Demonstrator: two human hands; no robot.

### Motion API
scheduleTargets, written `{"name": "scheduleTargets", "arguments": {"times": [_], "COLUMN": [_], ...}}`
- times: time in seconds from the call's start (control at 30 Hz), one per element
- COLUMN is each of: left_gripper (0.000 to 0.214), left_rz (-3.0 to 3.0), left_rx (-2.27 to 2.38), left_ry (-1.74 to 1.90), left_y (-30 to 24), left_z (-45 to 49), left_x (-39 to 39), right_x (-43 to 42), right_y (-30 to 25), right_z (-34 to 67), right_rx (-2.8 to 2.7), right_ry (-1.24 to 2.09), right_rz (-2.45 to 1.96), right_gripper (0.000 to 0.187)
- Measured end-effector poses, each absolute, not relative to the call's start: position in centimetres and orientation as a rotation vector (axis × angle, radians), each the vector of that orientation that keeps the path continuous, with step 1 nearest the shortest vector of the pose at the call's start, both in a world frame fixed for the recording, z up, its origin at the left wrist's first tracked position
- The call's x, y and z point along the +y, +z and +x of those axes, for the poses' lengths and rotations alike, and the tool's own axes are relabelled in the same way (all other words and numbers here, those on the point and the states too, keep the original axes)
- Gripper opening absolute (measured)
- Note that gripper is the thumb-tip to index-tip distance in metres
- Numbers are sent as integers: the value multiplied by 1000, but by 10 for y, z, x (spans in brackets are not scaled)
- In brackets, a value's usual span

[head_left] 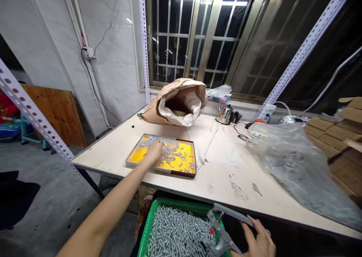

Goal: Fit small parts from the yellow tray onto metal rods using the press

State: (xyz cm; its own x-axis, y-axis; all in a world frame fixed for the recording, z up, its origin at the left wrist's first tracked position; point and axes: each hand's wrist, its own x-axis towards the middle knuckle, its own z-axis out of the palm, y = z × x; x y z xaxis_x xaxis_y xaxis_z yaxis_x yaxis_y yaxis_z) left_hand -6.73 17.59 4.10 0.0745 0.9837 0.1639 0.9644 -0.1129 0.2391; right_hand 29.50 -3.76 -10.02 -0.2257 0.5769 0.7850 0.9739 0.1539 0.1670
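My left hand (155, 152) is closed, knuckles up, over a shallow tray (130, 164) with a yellow bottom. Around it lie many small silver metal pieces (169, 151) that look like screws. Its fingertips are hidden, so what they grip cannot be made out. At the lower right, my right hand (256, 240) is wrapped around the handles of grey metal pliers (223, 234) with a spring between the arms. The jaws are over the right side of a green basket (151, 221), which is filled with similar silver pieces (178, 230).
An open brown paper sack (154, 111) lies behind the tray on the white table (104, 151). A steel kettle (225, 114) stands at the back. Plastic sheeting (288, 155) and stacked cardboard boxes (325, 132) occupy the right. Perforated metal posts (34, 113) rise at the table's sides.
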Motion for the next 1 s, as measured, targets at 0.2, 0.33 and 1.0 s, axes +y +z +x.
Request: {"name": "scheduleTargets", "arguments": {"times": [0.2,0.33,1.0], "left_gripper": [24,28,20], "left_rz": [2315,2204,1039], "left_rx": [1850,1890,1076], "left_ry": [473,652,894], "left_y": [23,25,19], "left_z": [-84,-91,11], "left_x": [210,193,13], "right_x": [-42,-42,5], "right_y": [-78,-64,19], "right_z": [262,263,215], "right_rx": [-1860,-1876,-2027], "right_ry": [-755,-697,-535], "right_rz": [-1511,-1495,-1591], "right_gripper": [45,45,50]}}
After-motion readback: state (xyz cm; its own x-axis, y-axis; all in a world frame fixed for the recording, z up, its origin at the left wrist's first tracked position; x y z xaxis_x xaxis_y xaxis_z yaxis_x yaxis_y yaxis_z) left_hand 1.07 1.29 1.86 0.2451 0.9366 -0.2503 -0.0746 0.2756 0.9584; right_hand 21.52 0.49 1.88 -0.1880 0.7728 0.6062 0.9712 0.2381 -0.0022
